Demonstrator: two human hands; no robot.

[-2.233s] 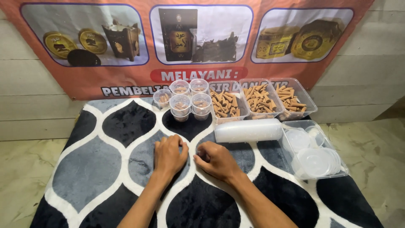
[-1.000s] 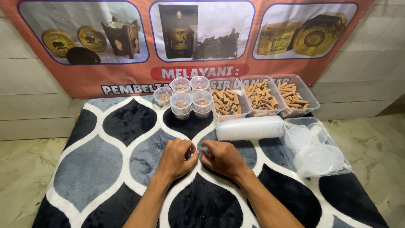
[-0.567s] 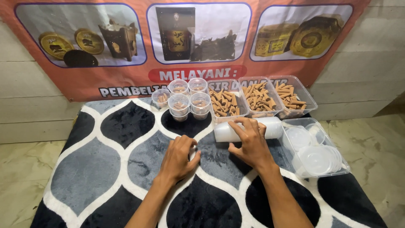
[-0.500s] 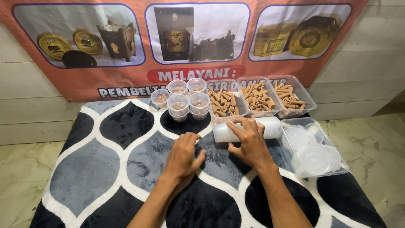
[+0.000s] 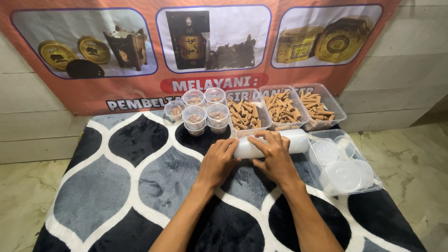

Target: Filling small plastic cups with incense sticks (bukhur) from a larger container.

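Grey, black and white plush covers the rug [image 5: 116, 186] nearest the camera, and both bare forearms reach forward over it from the bottom edge. The left hand [image 5: 217, 161] lies palm down with its fingers bent onto the left end of a sleeve of stacked clear cups [image 5: 289, 141], and the right hand [image 5: 275, 156] arches over the sleeve's middle, fingers curled across the top and thumb toward the camera, so both hands grasp it. The sleeve lies on its side on the rug just past the hands, its long axis running left to right with the right end a little higher in the picture; which end holds the cup mouths cannot be told. To its right, touching or nearly so, a clear rectangular tray [image 5: 368, 186] holds round clear lids, some stacked. Just beyond the sleeve, three clear rectangular tubs [image 5: 333, 105] sit side by side, each filled with brown cone-shaped sticks. Left of them stand five small clear cups [image 5: 194, 115] in a cluster, each with a few of the same brown pieces at the bottom. Farthest off, an orange banner [image 5: 140, 93] with pictures of gold tins and dark burners hangs on a pale panelled wall [image 5: 410, 60].
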